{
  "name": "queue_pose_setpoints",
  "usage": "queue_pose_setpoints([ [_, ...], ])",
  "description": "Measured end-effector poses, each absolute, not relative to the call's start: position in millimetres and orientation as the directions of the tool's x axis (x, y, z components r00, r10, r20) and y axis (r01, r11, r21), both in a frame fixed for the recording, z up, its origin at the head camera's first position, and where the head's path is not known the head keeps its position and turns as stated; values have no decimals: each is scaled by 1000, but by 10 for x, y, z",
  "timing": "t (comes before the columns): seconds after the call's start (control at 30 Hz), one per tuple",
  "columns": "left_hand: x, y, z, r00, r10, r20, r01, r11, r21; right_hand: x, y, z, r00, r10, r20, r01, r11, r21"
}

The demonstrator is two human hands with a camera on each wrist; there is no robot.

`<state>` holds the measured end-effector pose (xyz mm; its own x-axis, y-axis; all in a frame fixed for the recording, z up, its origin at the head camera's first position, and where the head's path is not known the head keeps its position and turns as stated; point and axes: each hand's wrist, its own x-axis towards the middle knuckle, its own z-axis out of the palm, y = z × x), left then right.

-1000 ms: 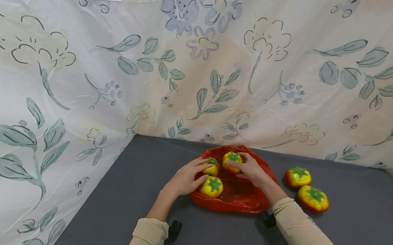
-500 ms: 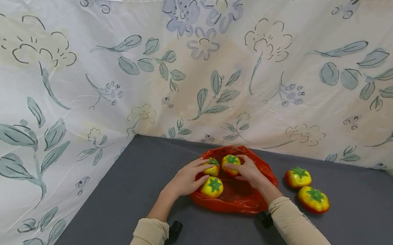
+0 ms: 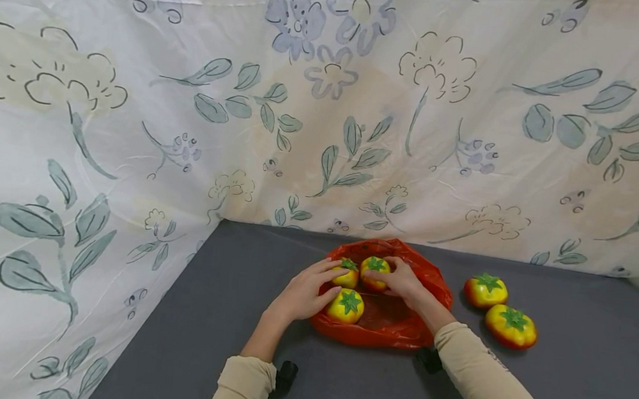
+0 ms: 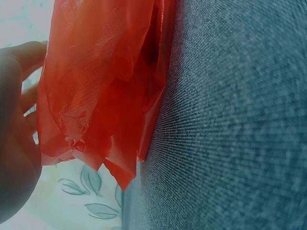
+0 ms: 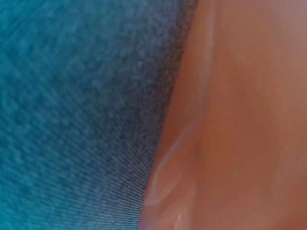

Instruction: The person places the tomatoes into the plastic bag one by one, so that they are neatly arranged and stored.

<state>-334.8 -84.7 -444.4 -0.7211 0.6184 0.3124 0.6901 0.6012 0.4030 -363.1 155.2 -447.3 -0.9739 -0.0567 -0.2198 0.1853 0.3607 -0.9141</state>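
Note:
An open red plastic bag [image 3: 372,338] sits on the dark table, with fruits inside that look like artificial tomatoes, yellow-red with green star-shaped leaves. My right hand [image 3: 404,281] grips the back tomato [image 3: 371,280] between thumb and fingers, inside the bag. Spread over the bag's left rim, my left hand [image 3: 304,293] has its fingers on the left tomato [image 3: 345,278], partly hidden, and its thumb by the front tomato [image 3: 345,307]. The left wrist view shows the bag's wrinkled side [image 4: 91,81] and part of the left hand [image 4: 17,139]. Only blurred orange plastic [image 5: 249,115] and table fabric fill the right wrist view.
Two more such tomatoes, a rear one [image 3: 485,292] and a nearer one [image 3: 511,327], lie on the dark grey table [image 3: 347,388] right of the bag. A floral cloth [image 3: 326,129] hangs behind and to the left of the table.
My right hand has moved slightly left and down with its tomato, lower into the bag. The left hand has stayed almost in place.

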Motion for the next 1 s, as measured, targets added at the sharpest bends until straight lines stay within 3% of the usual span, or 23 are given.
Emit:
queue_pose_setpoints([
  [0.67, -3334, -839, -4450, -715, 619, 324, 696, 588, 414, -3545, 1593, -4408, -976, -55, -213, 182, 340, -923],
  [0.87, -3334, -844, -4459, -719, 615, 323, 693, 597, 404, -3460, 1621, -4306, -996, -10, -90, 78, 418, -905],
  [1.0, -3338, -847, -4462, -714, 618, 328, 698, 592, 404, -3410, 1667, -4252, -1000, 1, -30, 28, 381, -924],
])
